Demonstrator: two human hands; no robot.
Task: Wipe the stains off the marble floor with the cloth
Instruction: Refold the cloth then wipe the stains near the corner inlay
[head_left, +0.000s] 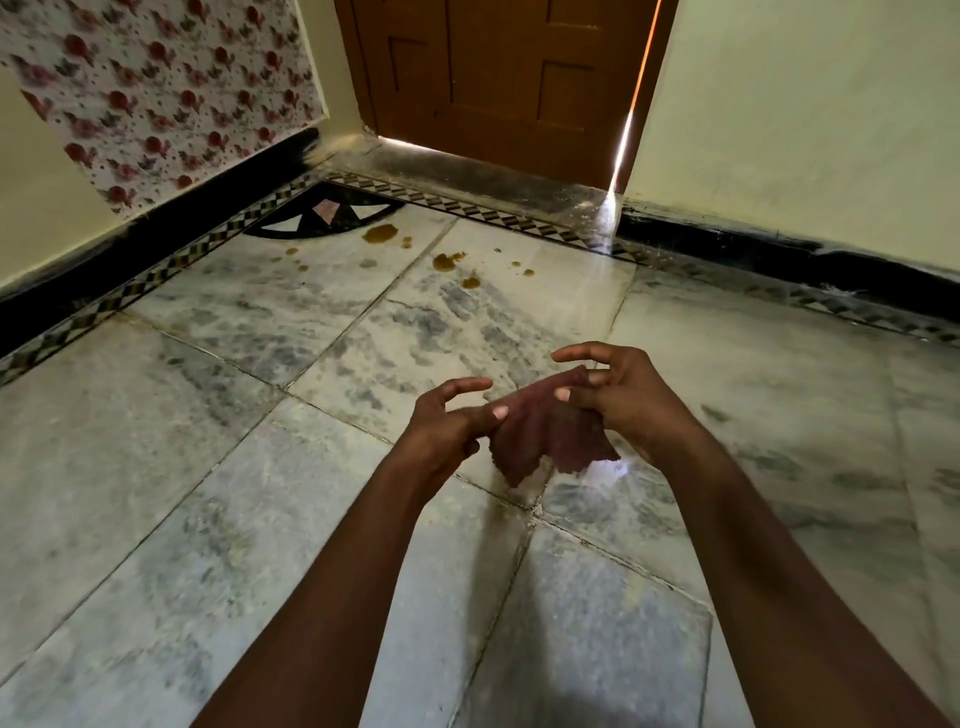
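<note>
Brown stains (380, 234) lay on the marble floor (260, 312) near the door (498, 78); both hands, left hand (447, 421) and right hand (618, 395), pinched the cloth (545, 436) in their fingers, apparently spreading it for wiping.

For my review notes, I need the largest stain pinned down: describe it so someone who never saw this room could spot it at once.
Start at the brown wooden door and look down-left to the black fan-shaped inlay in the floor's corner. The largest stain is the brown-yellow puddle right at that inlay's right edge. Unlike the smaller spots scattered nearby, it is the broadest and lies farthest from the cloth.
</note>
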